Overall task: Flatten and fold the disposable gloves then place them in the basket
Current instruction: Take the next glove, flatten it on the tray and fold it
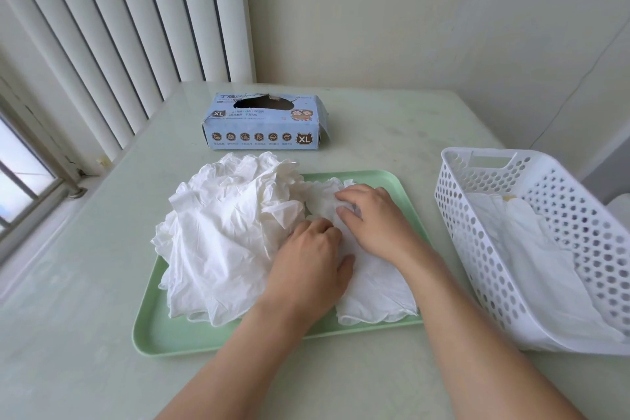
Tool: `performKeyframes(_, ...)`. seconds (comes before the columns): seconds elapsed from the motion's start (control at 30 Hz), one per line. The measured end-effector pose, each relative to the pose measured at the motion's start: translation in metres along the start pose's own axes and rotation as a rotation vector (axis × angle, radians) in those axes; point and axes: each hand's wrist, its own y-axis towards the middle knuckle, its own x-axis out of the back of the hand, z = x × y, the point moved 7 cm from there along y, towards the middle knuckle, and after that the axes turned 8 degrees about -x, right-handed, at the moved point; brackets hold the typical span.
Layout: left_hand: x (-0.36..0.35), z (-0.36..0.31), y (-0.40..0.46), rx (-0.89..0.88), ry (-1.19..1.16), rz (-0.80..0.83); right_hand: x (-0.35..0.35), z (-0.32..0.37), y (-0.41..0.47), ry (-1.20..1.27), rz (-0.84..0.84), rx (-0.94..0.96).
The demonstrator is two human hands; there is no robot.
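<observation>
white and thin, one disposable glove (370,286) lies spread on the right half of the green tray (177,334), its wavy cuff edge lying near the tray's near rim. both hands press on it. the left hand (312,266) lies palm down on the glove's left side, fingers bent at the knuckles toward the pile, thumb out flat on the glove; whether those fingers pinch any film i cannot tell. the right hand (373,220) lies across the glove's far part with fingers stretched leftward and slightly bent, flat on the crinkled material.

just left of the hands, touching them, a crumpled pile of gloves (225,232) covers the tray's left and far-left parts and spills over its left and far edges onto the table (68,317).

right of the tray, a white perforated basket (477,249) stands near the table's right edge, a narrow strip of table between it and the tray; folded gloves (531,249) lie inside it. beyond the tray sits a blue glove box (262,128) marked xl, with bare table around it. open tabletop stretches left of the tray and in front of it.
</observation>
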Motion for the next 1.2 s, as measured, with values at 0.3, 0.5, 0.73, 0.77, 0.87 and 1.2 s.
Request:
performKeyframes(0.3,-0.006,0.012,-0.002,0.099,-0.095,0.07,0.002,-0.006,0.003,0.127,-0.007,-0.019)
performKeyframes(0.5,-0.007,0.013,0.003,0.102,-0.087,0.082,-0.006,-0.006,0.006,0.045,0.067,-0.026)
performKeyframes(0.73,-0.006,0.009,0.0,0.109,-0.081,0.095,0.006,-0.009,0.001,0.218,-0.002,-0.024)
performKeyframes(0.77,-0.006,0.009,0.0,0.1,-0.074,0.1,0.006,-0.01,0.0,0.22,-0.012,-0.028)
performKeyframes(0.87,-0.006,0.007,0.001,0.069,-0.046,0.117,0.005,-0.014,0.001,0.194,-0.016,-0.062)
performKeyframes(1.2,-0.008,0.007,0.002,0.08,0.017,0.15,0.013,0.006,-0.007,0.162,-0.237,0.067)
